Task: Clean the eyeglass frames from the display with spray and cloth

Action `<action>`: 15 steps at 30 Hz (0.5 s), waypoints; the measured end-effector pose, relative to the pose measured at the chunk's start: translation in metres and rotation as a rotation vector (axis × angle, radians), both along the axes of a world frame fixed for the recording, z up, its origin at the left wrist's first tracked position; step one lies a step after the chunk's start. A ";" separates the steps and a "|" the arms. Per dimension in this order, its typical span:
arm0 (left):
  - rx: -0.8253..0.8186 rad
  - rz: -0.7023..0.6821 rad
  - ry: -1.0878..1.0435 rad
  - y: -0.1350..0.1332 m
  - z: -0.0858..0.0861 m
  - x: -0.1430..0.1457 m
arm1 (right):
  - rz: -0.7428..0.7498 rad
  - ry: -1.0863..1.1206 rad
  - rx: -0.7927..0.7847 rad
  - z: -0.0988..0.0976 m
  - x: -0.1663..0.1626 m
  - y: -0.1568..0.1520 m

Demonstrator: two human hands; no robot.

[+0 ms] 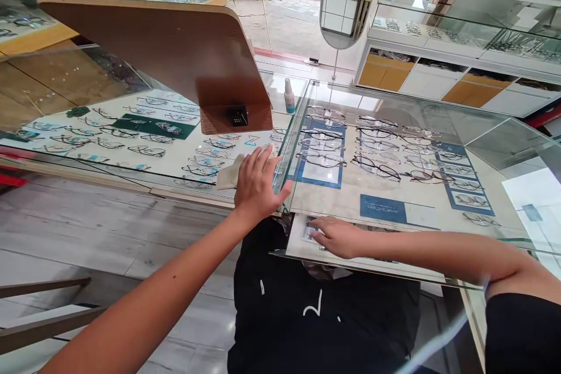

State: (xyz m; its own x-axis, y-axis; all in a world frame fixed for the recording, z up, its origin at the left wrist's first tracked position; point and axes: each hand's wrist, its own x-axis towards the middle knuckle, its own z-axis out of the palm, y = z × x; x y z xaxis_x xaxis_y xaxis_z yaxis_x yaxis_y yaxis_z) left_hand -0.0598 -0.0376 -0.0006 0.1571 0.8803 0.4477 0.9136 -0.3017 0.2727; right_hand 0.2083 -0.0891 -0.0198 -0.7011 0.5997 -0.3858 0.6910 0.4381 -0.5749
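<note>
My left hand [258,184] lies on the glass counter top near the corner where two cases meet, fingers stretched and thumb apart. A pale beige cloth [229,174] sits partly under its fingers. My right hand [338,237] reaches into a pulled-out drawer [295,239] below the right-hand case, its fingers extended to the left and a little apart. Under those fingers is a small printed packet [308,231], mostly covered; whether they touch it I cannot tell. Inside the right case, rows of eyeglasses [377,169] rest on blue and white cards.
A brown-backed tabletop mirror or panel [175,52] stands on the left counter. Behind the corner is a small spray bottle [289,96]. More eyeglasses [146,151] fill the left case. An oval mirror [348,11] stands beyond, before shelves [438,64]. Wooden bars [48,327] show at lower left.
</note>
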 end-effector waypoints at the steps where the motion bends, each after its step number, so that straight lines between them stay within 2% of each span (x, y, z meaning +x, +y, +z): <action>1: -0.004 0.001 0.003 0.000 0.000 0.000 | -0.068 0.000 0.012 -0.021 0.000 0.007; 4: -0.018 0.007 0.001 0.000 0.002 0.001 | -0.263 0.076 0.246 -0.072 -0.011 0.032; 8: -0.039 0.013 0.005 0.000 0.002 0.000 | -0.360 0.201 0.504 -0.119 -0.040 0.066; 12: -0.025 0.014 0.027 0.000 0.002 -0.001 | -0.368 0.169 0.622 -0.143 -0.064 0.106; 15: 0.003 0.012 0.050 0.001 0.002 -0.003 | -0.388 0.150 0.674 -0.142 -0.069 0.146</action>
